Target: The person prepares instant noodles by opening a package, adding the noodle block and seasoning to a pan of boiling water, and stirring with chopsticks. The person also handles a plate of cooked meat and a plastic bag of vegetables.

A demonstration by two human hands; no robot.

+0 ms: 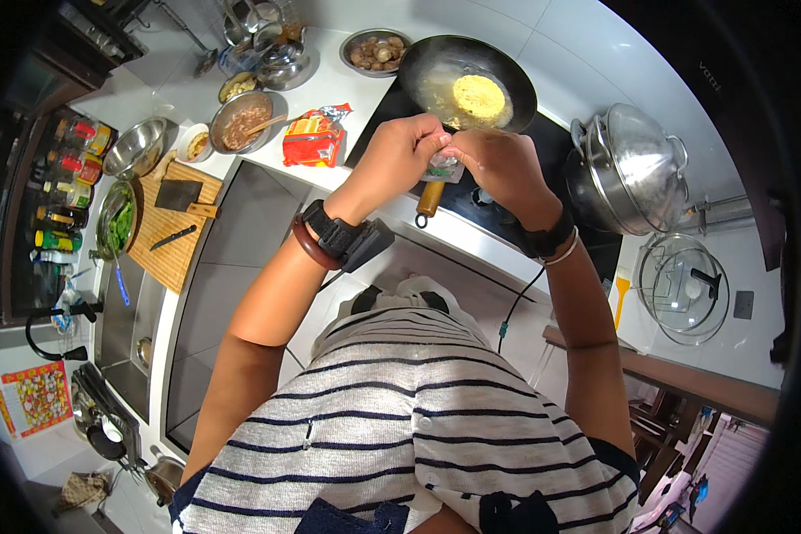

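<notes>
My left hand [404,152] and my right hand [504,163] meet over the near rim of a black wok [430,57]. Their fingertips pinch a small clear sachet [444,171] with bits of green inside. Whether the sachet is torn cannot be made out. Beneath it, the wok's wooden handle [430,198] points toward me. A round yellow instant noodle cake [478,97] sits in shallow liquid in the wok. Left of my left hand, a red instant noodle packet [312,141] stands on the counter with its top crumpled.
A steel steamer pot [631,170] stands right of the wok, with a glass lid [667,280] nearby. Leftward are a bowl of minced meat [243,127] with chopsticks, a plate of brown mushrooms [367,57], a cleaver [177,195] and a small knife [173,237] on a cutting board [167,257].
</notes>
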